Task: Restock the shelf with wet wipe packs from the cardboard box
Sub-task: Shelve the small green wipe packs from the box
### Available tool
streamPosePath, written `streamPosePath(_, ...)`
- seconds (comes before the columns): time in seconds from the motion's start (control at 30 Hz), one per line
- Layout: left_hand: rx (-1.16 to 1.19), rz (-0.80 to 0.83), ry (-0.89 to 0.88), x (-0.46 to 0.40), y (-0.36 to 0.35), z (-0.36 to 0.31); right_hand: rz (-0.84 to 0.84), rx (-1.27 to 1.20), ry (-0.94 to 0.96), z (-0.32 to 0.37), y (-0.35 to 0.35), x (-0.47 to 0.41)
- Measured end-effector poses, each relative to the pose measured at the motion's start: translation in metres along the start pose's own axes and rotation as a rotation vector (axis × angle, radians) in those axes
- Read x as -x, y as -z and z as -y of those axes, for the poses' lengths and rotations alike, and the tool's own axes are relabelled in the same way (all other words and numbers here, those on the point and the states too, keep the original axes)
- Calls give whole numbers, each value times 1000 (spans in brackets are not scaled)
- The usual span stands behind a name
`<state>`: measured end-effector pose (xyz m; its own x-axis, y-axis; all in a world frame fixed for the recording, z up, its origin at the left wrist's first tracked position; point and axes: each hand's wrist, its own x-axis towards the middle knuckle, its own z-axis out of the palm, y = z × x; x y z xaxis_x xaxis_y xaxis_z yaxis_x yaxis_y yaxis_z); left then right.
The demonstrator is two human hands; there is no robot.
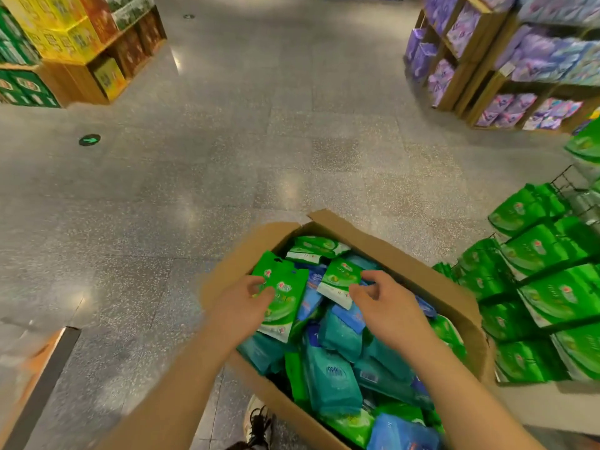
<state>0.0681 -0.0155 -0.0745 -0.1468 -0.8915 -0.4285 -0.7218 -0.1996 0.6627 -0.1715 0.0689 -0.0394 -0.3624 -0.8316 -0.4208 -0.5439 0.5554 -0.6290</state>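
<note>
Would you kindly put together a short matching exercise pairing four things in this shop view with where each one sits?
Things:
1. left hand
2. right hand
3. cardboard box
4. purple packs

Places:
A. on wooden shelves at the far right
B. on the floor beside the green-pack shelf
C. gripping upright green wet wipe packs
D. reaching to a green-and-white pack in the box

Pairs: 1-C, 2-D, 3-B, 4-A

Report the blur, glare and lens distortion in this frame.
Head view: wide-angle bending curves the shelf and aisle edges; pale ceiling-light glare patches on the floor; motion blur softens the frame corners and forearms; the left hand, right hand and cardboard box stay fairly sharp.
</note>
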Motion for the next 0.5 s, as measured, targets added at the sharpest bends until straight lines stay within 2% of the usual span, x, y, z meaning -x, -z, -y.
streamPosePath(0.1,-3,33,1,-38,4,24,13,-98,-137,12,-39,-27)
streamPosePath(0.23,-121,60,-39,-71,-5,50,35,-289,-345,19,-99,-60)
streamPosePath(0.33,-172,103,-33,-80,-19,63,14,-269,-384,21,-134,-74)
streamPosePath(0.5,-226,117,43,-85,-35,77,-70,-233,-339,19,-158,-85)
